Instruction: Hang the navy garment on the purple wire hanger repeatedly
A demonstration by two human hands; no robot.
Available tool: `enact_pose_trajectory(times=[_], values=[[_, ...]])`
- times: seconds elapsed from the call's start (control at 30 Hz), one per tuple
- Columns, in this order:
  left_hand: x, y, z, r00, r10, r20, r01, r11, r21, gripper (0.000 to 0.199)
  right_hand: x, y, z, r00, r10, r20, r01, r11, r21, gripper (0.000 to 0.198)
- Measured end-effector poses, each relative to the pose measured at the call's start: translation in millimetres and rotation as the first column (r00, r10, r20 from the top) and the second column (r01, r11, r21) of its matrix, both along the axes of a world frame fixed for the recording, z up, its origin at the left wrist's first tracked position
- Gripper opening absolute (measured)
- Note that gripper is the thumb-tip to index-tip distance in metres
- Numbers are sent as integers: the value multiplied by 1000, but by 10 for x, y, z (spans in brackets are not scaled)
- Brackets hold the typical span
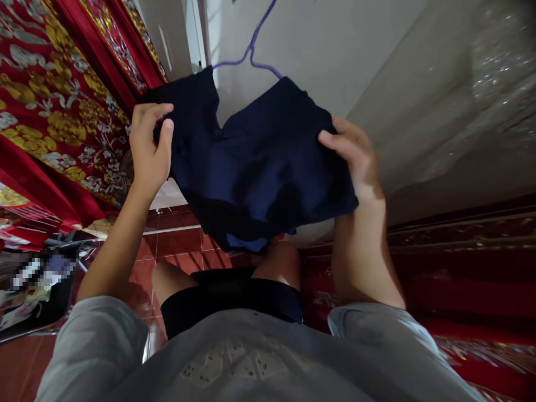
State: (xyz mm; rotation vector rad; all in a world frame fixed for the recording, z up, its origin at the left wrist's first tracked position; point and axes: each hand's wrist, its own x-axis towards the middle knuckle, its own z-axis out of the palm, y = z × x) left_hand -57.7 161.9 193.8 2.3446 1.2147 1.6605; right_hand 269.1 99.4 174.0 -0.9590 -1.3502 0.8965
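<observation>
A dark navy shirt point(259, 162) hangs in front of me on a purple hanger point(251, 49), its neck opening at the top and its lower part bunched. At its left shoulder, my left hand point(151, 139) has curled fingers and a thumb gripping the fabric edge. My right hand point(354, 145) pinches the opposite side, thumb in front and the other fingers partly hidden behind the cloth. A lighter blue patch of fabric point(247, 242) shows at the bottom of the shirt. What the hanger's hook rests on is out of view.
Red cloth with gold and silver flower patterns point(62, 106) hangs at the left. Behind the shirt is a pale wall point(335, 44), with clear plastic sheeting point(473, 111) at the right. A black tray point(54, 312) with small items stands low left above red floor tiles point(178, 243).
</observation>
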Motion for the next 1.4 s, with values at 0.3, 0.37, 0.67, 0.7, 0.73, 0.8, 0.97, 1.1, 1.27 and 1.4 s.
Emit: enact_pose_trajectory(times=[0.3,0.37,0.67,0.7,0.73,0.8,0.97,1.1,1.27,1.4], values=[[-46,-633,-3,925,-258,278,373,497,-783,40,-793,-288,-334,496,680,540,-800,600,-20,30],[-173,-774,-53,939,-296,175,298,442,-846,42,-760,-87,-505,647,580,495,-685,727,42,32],[-481,-965,155,908,-349,-233,60,658,-751,35,-502,509,-1017,812,412,413,-412,906,-93,55],[-515,-912,165,934,-282,-219,54,718,-694,34,-487,493,-979,798,485,358,-461,874,-154,53],[-546,-854,165,960,-212,-186,47,770,-636,31,-474,474,-925,804,523,282,-485,852,-196,53],[-592,-753,143,994,-70,-87,18,869,-494,21,-464,448,-785,872,479,104,-449,866,-222,55],[-555,-725,-32,972,187,-140,-180,982,58,24,-524,669,-425,969,170,-179,-189,977,-94,58],[-409,-795,-377,963,194,-185,-170,975,141,24,-458,993,-315,961,-45,-272,44,999,-10,49],[-93,-733,-849,887,-115,-448,-64,929,-365,63,-273,958,-401,908,-47,-416,83,994,70,44],[97,-658,-1060,791,-90,-605,-250,855,-454,64,-242,693,-638,864,-97,-495,125,992,24,41]])
